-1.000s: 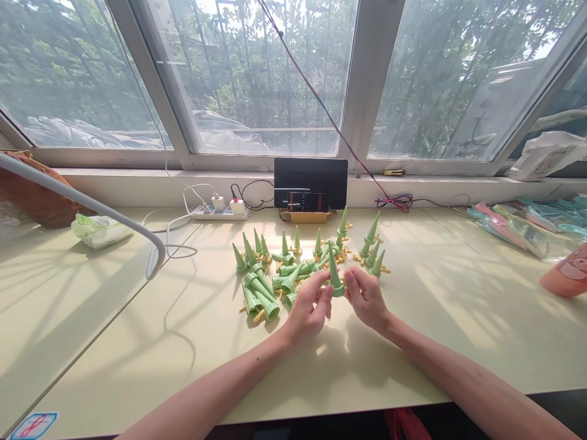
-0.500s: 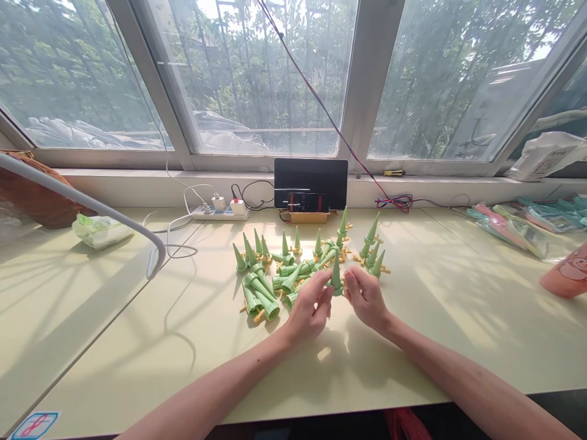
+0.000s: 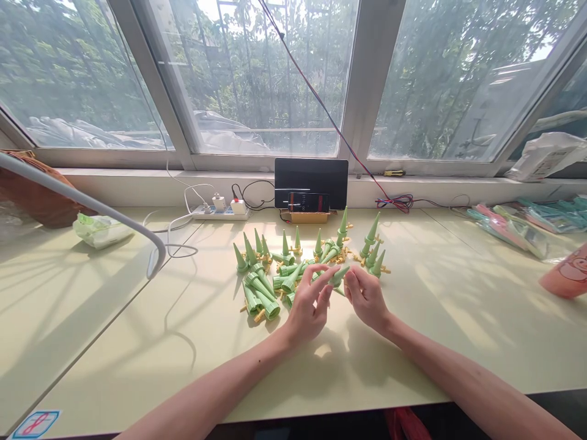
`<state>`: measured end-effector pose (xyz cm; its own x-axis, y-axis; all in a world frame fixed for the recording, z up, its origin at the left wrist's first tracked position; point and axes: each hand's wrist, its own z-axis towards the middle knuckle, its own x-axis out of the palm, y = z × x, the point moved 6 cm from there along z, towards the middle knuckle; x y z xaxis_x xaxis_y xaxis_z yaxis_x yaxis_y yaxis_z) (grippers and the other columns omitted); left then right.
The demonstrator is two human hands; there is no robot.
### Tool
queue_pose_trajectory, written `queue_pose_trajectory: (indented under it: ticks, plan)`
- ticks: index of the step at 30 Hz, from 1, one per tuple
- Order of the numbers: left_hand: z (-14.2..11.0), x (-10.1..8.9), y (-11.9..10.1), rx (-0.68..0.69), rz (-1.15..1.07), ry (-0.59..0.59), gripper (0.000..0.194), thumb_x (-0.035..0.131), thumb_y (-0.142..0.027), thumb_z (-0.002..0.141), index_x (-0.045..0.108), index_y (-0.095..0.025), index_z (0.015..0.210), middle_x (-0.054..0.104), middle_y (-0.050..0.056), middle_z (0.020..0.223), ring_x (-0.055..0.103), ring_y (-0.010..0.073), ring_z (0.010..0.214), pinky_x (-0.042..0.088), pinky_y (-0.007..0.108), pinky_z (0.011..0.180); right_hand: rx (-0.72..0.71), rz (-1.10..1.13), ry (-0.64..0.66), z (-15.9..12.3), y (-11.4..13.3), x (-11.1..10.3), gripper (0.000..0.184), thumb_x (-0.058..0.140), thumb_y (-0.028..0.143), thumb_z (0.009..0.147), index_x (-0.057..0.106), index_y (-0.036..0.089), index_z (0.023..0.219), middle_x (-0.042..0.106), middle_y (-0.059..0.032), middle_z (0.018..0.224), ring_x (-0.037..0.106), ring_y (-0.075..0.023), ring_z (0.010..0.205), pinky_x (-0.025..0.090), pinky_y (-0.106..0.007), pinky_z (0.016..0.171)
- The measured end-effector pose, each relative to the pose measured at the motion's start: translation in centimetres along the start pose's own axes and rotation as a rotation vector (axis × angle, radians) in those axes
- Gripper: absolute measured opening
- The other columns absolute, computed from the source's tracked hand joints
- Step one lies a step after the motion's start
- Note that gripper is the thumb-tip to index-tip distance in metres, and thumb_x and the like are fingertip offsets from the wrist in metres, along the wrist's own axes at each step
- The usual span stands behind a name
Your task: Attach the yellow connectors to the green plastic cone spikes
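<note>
A green cone-shaped watering spike [image 3: 340, 277] is held above the table between both hands, tilted with its point up to the right. My left hand [image 3: 310, 305] has its thumb and fingers about the wide end. My right hand [image 3: 365, 294] is closed in a pinch right beside the spike; the part within its fingertips is hidden. Just beyond my hands lies a heap of similar green spikes [image 3: 262, 282] with small yellow valves [image 3: 260, 316], several on their sides. More spikes [image 3: 371, 232] stand upright along the back and right of the heap.
A tablet [image 3: 312, 177] and a phone [image 3: 308, 202] lean at the back by the window. Left of them is a power strip [image 3: 220, 212] with cables. A grey curved bar [image 3: 114, 211] reaches in from the left. Packets [image 3: 509, 229] and a pink cup [image 3: 566, 273] are at right.
The held spike has tipped from upright to slanting right. My left fingers have shifted and spread a little around it, while my right hand stays nearly in place.
</note>
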<state>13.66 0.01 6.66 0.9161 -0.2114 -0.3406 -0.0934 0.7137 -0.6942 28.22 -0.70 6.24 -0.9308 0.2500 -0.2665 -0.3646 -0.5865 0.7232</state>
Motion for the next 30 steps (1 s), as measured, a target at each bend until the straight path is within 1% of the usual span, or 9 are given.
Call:
queue_pose_trajectory:
  ticks: [3,5,6,9,11,16,21,26,30]
  plan:
    - [0.2,-0.5,-0.5,-0.010,0.031,-0.106,0.024,0.049,-0.025,0.101,0.058,-0.025,0.123,0.051,0.007,0.112,0.056,0.0071,0.067,0.054,0.021,0.056,-0.003,-0.005,-0.002,-0.1,0.0,0.1,0.039,0.039,0.036,0.106,0.040,0.022,0.070,0.041,0.0051,0.055,0.036,-0.0101,0.047,0.029,-0.025,0.046]
    - [0.3,-0.7,-0.5,-0.062,-0.005,-0.149,0.013,0.051,-0.028,0.100,0.057,-0.021,0.109,0.051,0.004,0.101,0.054,0.0070,0.064,0.050,0.019,0.051,-0.012,-0.012,0.006,-0.3,0.0,0.2,0.038,0.039,0.034,0.106,0.040,0.022,0.071,0.041,0.0054,0.055,0.035,-0.0099,0.047,0.029,-0.025,0.046]
    - [0.4,-0.8,-0.5,-0.098,-0.038,-0.161,0.012,0.051,-0.030,0.100,0.055,-0.020,0.101,0.051,0.002,0.094,0.052,0.0067,0.060,0.047,0.018,0.049,-0.015,-0.016,0.011,-0.3,0.1,0.3,0.037,0.039,0.033,0.106,0.040,0.022,0.071,0.040,0.0055,0.055,0.035,-0.0099,0.047,0.028,-0.025,0.046]
    - [0.4,-1.0,0.0,-0.217,-0.116,-0.191,0.026,0.049,-0.037,0.101,0.048,-0.019,0.082,0.047,-0.003,0.073,0.046,0.0070,0.053,0.041,0.019,0.047,-0.025,-0.030,0.020,-0.4,0.3,0.4,0.036,0.040,0.030,0.106,0.041,0.021,0.071,0.040,0.0057,0.055,0.036,-0.0098,0.047,0.029,-0.024,0.047]
    - [0.4,-1.2,0.3,-0.261,-0.131,-0.208,0.036,0.048,-0.040,0.101,0.045,-0.019,0.072,0.044,-0.004,0.062,0.043,0.0080,0.051,0.038,0.020,0.048,-0.045,-0.042,0.018,-0.4,0.5,0.3,0.035,0.040,0.029,0.106,0.042,0.021,0.072,0.040,0.0057,0.056,0.036,-0.0098,0.048,0.030,-0.024,0.048]
    - [0.5,-1.2,0.4,-0.258,-0.120,-0.160,0.060,0.043,-0.047,0.102,0.048,-0.017,0.050,0.044,-0.002,0.046,0.042,0.0095,0.046,0.034,0.025,0.049,-0.120,-0.088,0.031,-0.4,1.3,0.3,0.034,0.041,0.025,0.104,0.040,0.021,0.070,0.042,0.0051,0.058,0.037,-0.0099,0.050,0.031,-0.024,0.049]
    - [0.6,-1.1,0.5,-0.254,-0.156,-0.151,0.065,0.046,-0.052,0.100,0.051,-0.017,0.045,0.044,-0.002,0.041,0.039,0.0088,0.042,0.034,0.027,0.051,-0.176,-0.099,0.052,-0.4,1.8,0.5,0.033,0.041,0.022,0.104,0.040,0.021,0.071,0.042,0.0047,0.060,0.037,-0.0098,0.050,0.031,-0.023,0.049]
    - [0.6,-1.2,0.5,-0.256,-0.176,-0.138,0.062,0.048,-0.053,0.099,0.057,-0.016,0.049,0.047,-0.002,0.043,0.042,0.0095,0.043,0.032,0.026,0.049,-0.212,-0.087,0.054,-0.4,2.2,0.4,0.030,0.042,0.020,0.103,0.042,0.021,0.072,0.041,0.0047,0.061,0.036,-0.0102,0.050,0.030,-0.023,0.049]
    - [0.5,-1.4,0.3,-0.217,-0.170,-0.125,0.059,0.047,-0.050,0.100,0.057,-0.016,0.052,0.049,-0.001,0.047,0.046,0.0103,0.047,0.034,0.025,0.050,-0.245,-0.083,0.044,-0.5,2.7,0.3,0.028,0.042,0.017,0.102,0.043,0.021,0.074,0.042,0.0045,0.062,0.036,-0.0104,0.051,0.031,-0.023,0.050]
